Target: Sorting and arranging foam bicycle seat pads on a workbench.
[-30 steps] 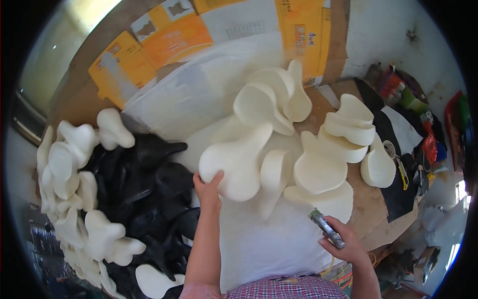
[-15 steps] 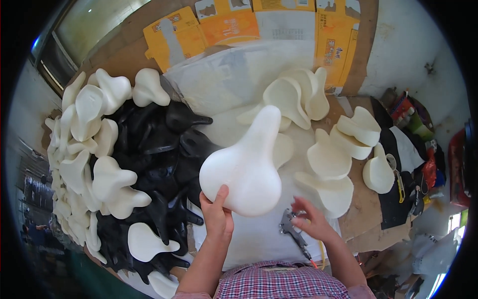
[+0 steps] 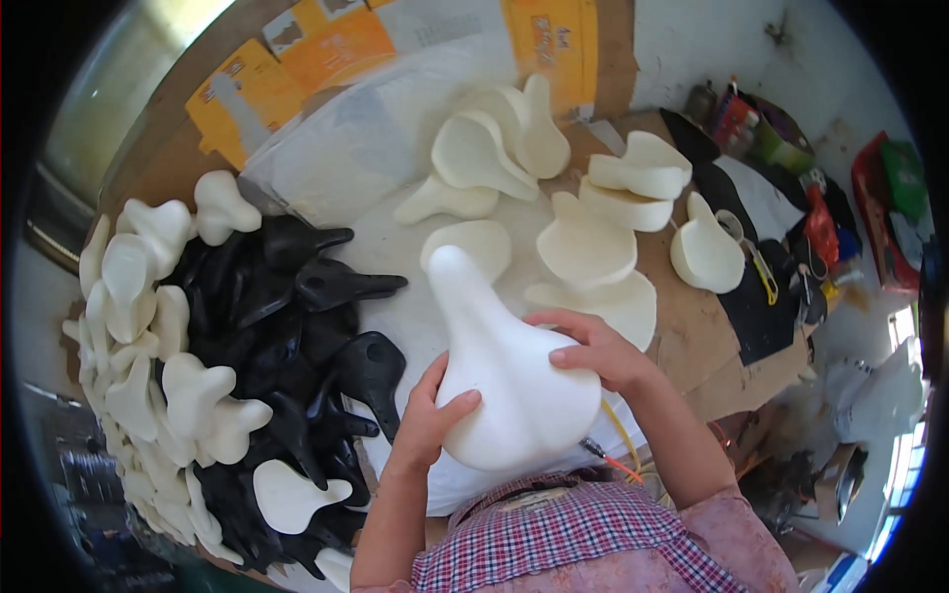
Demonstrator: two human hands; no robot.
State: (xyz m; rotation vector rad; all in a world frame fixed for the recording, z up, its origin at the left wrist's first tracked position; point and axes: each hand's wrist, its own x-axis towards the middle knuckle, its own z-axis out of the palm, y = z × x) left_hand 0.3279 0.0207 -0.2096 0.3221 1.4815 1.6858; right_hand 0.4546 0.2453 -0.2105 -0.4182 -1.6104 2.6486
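Note:
A smooth white foam bicycle saddle pad [image 3: 509,390] is held in front of my body, its narrow nose pointing away from me. My left hand [image 3: 432,415] grips its left edge, thumb on top and fingers wrapped beneath. From the right, my right hand [image 3: 593,351] clasps the other side with its thumb pressed on the upper face. Behind the wide end, the fitting of an air hose [image 3: 593,448] shows; the tool attached to it is hidden by the pad. Just beyond the nose lies a cream foam pad [image 3: 474,242] on the white sheet.
Black saddle shells [image 3: 371,381] are piled at left, beside a heap of cream foam pads [image 3: 203,390]. More foam pads [image 3: 588,242] lie at right and at the back. A yellow cutter [image 3: 766,277] and a tape roll [image 3: 730,223] rest on black material at far right.
My right hand has left the spray gun area and now holds the pad's right side. The pad has come nearer and its nose has swung left. The view has shifted to the right.

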